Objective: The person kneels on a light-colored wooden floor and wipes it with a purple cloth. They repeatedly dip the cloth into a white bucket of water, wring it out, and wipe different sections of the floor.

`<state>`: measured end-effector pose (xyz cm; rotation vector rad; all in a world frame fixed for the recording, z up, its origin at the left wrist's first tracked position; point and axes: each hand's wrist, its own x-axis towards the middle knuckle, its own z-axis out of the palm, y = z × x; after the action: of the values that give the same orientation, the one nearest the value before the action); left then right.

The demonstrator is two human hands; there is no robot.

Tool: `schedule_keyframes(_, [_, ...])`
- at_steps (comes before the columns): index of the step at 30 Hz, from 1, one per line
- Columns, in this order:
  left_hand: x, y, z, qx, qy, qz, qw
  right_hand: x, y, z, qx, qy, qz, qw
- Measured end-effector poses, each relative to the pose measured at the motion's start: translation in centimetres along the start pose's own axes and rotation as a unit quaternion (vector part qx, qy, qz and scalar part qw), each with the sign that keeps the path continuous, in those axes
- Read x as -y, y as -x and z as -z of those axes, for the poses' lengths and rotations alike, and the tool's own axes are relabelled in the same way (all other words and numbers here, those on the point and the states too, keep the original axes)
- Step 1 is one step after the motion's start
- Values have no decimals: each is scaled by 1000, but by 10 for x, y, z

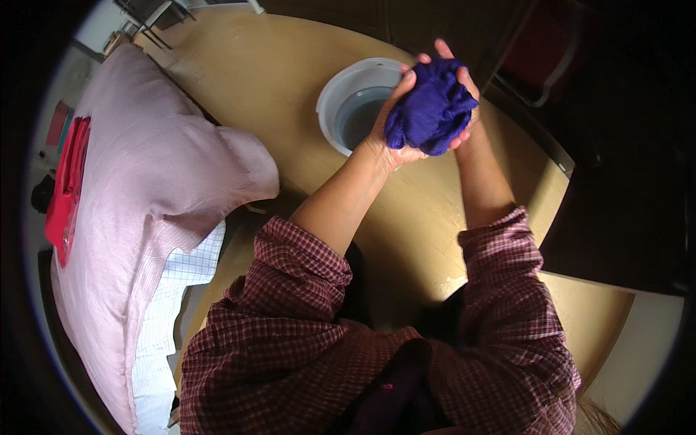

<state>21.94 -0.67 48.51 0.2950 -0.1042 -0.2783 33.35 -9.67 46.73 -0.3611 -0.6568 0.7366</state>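
A bunched purple cloth (432, 106) is held up between both my hands. My left hand (396, 128) cups it from the left and below, its thumb against the cloth. From the right, my right hand (468, 109) presses on it, with fingers showing along the cloth's edge; the palms are mostly hidden behind it. Just left of the cloth, a round pale plastic bucket (329, 98) with water in it stands on the wooden floor. My left hand and wrist overlap the bucket's right side in the view.
A bed with a pink cover (163, 147) lies at the left, a folded red cloth (68, 190) on its far side. Dark furniture (614, 217) stands at the right. Chairs (155, 16) are at the far upper left. A wet patch (452, 283) shines on the floor.
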Motion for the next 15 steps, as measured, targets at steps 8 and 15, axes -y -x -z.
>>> schedule_keyframes(8, [-51,18,31,-168,-231,29,958,9,-79,2,-156,455,-242,843])
schedule_keyframes(15, [-57,7,49,-363,-400,-51,840,-52,-115,-1,-71,817,-244,518])
